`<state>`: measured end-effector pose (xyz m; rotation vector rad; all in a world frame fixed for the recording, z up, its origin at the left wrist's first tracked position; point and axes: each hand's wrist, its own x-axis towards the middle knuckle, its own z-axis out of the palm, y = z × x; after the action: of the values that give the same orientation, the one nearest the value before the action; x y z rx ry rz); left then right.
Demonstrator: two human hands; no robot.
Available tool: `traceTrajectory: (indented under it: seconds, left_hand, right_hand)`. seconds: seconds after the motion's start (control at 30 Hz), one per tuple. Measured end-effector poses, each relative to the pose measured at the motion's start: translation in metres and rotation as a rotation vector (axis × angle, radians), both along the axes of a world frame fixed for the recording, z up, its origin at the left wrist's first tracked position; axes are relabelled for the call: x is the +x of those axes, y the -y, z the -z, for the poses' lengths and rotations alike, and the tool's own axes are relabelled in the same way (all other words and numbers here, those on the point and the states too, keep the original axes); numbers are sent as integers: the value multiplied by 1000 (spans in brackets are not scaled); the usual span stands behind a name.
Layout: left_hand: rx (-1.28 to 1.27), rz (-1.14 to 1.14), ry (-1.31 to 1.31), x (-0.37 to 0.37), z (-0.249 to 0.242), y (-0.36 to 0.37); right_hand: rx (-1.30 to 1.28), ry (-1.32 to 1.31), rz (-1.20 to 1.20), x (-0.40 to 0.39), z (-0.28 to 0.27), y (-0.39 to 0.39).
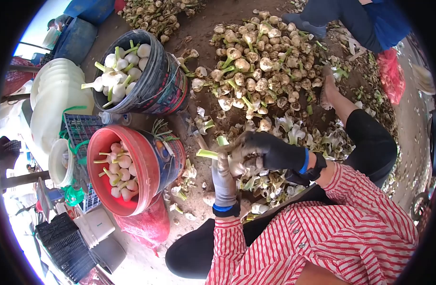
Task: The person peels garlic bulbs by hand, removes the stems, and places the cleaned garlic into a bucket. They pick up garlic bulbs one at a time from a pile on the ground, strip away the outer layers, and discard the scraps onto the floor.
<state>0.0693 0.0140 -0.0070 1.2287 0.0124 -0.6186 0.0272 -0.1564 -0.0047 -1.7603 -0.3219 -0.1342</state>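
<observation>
My left hand (223, 183), in a pale grey glove, is closed around a garlic bulb whose cut green stem (207, 154) sticks out past the fingers. The bulb itself is mostly hidden by both hands. Against it, my right hand (270, 151) in a dark, soiled glove has its fingers curled in; what they grip is hidden. Beyond the hands lies a large heap of unpeeled garlic (260, 71) with stems. Loose peeled skins (294, 130) are scattered around and below my hands.
To the left stand a red-rimmed bucket (96, 185) with pinkish-white bulbs and a black bucket (153, 47) with white, stemmed bulbs. A red mesh sack (146, 223) lies below them. Crates (66, 247) and basins fill the far left. Another person's leg (344, 19) is at upper right.
</observation>
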Motion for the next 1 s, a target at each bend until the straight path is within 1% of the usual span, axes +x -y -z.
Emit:
traceTrajectory:
  seconds: [0.03, 0.1, 0.17, 0.2, 0.23, 0.27, 0.3, 0.33, 0.37, 0.4, 0.43, 0.5, 0.53, 0.57, 0.6, 0.63, 0.67, 0.7, 0.73, 0.77, 0.8, 0.83, 0.9, 0.93, 0.97, 1.0]
  left_hand:
    - [50, -17, 17, 0, 3, 0]
    - [82, -39, 8, 0, 13, -7]
    - [70, -92, 39, -2, 20, -12]
    - [-136, -142, -138, 1, 15, -10]
    - [-135, -146, -137, 2, 9, -9]
    - [-130, -80, -55, 3, 4, -8]
    - [-123, -10, 26, 4, 1, -8]
    - [-71, 24, 128, 5, 2, -6]
    - [-73, 27, 126, 5, 1, -4]
    - [-38, -1, 108, 5, -2, -2]
    - [-5, -29, 93, 6, -6, 0]
    - [42, -19, 63, 5, -15, 1]
    - [157, -12, 151, 5, -15, 2]
    - [271, -4, 239, 5, -16, 3]
    - [212, -43, 155, 4, -21, 3]
    - [213, -46, 155, 4, -20, 3]
    - [101, -93, 59, 3, -19, 3]
    - [-10, -142, -37, 3, -18, 2]
    - [24, -94, -54, 6, -10, -5]
    - [26, -94, -56, 6, -3, -8]
    - [25, -97, -90, 7, -3, -7]
    - [23, -99, -123, 8, -3, -5]
    - [7, -78, -144, 5, -4, -3]
    - [-79, -76, -155, 4, -2, -3]
    - [-165, -74, -165, 4, -1, -3]
    - [-165, -75, -163, 6, -1, -4]
  right_hand:
    - [-171, 93, -7, 1, 2, -2]
    - [-119, 106, 25, 0, 8, -6]
    - [316, 33, -20, -4, 11, -10]
    - [316, 36, -25, -7, 8, -7]
    - [383, -174, -159, -13, 1, -2]
    - [446, -387, -291, -17, -2, 0]
    - [448, -389, -292, -17, 1, -1]
    - [499, -426, -189, -17, 4, -2]
    - [547, -462, -83, -16, 6, -2]
    - [556, -652, -23, -8, -8, -3]
    - [553, -649, -20, -5, -4, -6]
    - [373, -546, 36, -2, 11, -16]
    - [167, -618, 0, 0, 15, -18]
    - [167, -618, -1, -1, 16, -18]
    - [307, -592, -84, -3, 16, -19]
    - [447, -564, -169, -4, 17, -19]
    - [447, -564, -173, -5, 18, -19]
    - [564, -599, -153, -8, 19, -17]
    - [682, -635, -130, -10, 19, -15]
    - [800, -669, -104, -12, 17, -14]
    - [734, -727, 8, -10, -2, -7]
    - [733, -726, 10, -8, -4, -5]
    - [-148, 92, 70, -5, -6, -4]
    - [-96, 180, 94, -2, -7, -8]
    - [-96, 181, 94, -2, -2, -8]
    - [-55, 51, 57, -4, 5, -8]
